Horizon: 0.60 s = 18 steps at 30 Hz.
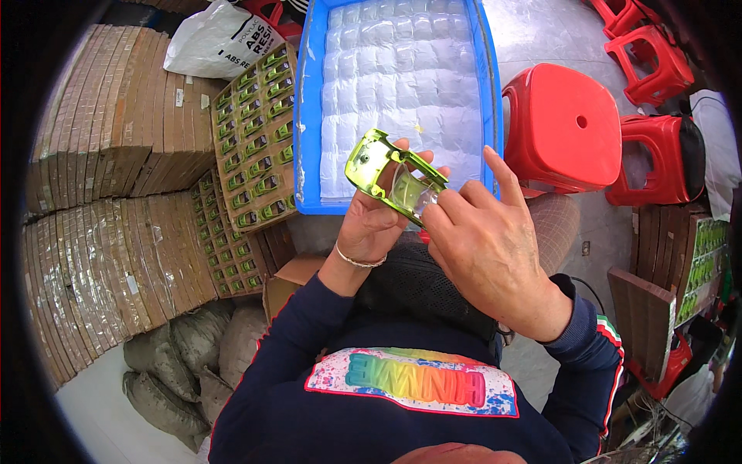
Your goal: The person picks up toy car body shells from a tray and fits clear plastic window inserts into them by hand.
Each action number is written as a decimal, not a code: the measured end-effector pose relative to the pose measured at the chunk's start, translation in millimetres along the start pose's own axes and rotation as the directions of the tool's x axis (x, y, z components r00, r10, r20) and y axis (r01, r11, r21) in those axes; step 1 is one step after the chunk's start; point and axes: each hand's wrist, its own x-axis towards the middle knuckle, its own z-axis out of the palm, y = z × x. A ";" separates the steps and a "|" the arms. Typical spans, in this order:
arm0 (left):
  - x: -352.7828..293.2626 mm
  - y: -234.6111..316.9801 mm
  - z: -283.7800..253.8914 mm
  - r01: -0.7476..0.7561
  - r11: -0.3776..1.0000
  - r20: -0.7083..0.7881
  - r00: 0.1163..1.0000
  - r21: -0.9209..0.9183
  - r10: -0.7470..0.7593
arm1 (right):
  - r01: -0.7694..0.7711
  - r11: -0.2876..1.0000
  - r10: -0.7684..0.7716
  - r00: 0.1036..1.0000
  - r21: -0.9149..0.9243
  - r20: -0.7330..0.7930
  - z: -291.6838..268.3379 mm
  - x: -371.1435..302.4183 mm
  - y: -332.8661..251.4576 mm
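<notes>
lime-green plastic is the material of the toy car shell (376, 164) that both hands hold up in front of the chest, above the near edge of a blue crate (311, 116). the left hand (373, 224) is closed around the shell from below, with the thumb and fingers gripping its lower side, and a thin bracelet (357, 261) sits on that wrist. the right hand (483, 247) comes from the right side; its thumb and some fingers pinch a clear plastic window piece (410, 189) that sits against the inside of the shell, and the index finger points up and is free. i cannot tell if the clear piece is already fixed in the shell or only touching it.

the blue crate is filled with small clear bags (402, 77) in neat rows. just left of the crate, cardboard trays (259, 139) lean in a stack and hold rows of green toy cars. further left stand many flat brown cartons (116, 139) on their edges, with a white sack (220, 39) on top and grey sacks (178, 356) on the floor below. to the right of the crate is a red plastic stool (568, 127), with more red stools (649, 62) behind it. the person wears a dark blue sweater (348, 402) with a rainbow print on the chest.
</notes>
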 end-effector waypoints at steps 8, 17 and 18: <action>-1.3 1.7 -4.2 -0.011 0.986 0.020 1.000 -0.165 0.015 | -0.048 0.992 0.068 0.983 0.119 -0.171 1.2 -0.9 5.7; 2.0 3.8 -2.6 0.032 0.980 -0.039 0.998 -0.197 -0.040 | -0.311 0.804 0.467 0.858 0.507 -0.214 19.2 -37.9 30.5; 2.6 3.5 -2.1 0.027 0.983 -0.026 0.999 -0.181 -0.033 | -0.315 0.804 0.470 0.856 0.504 -0.215 24.3 -41.1 30.1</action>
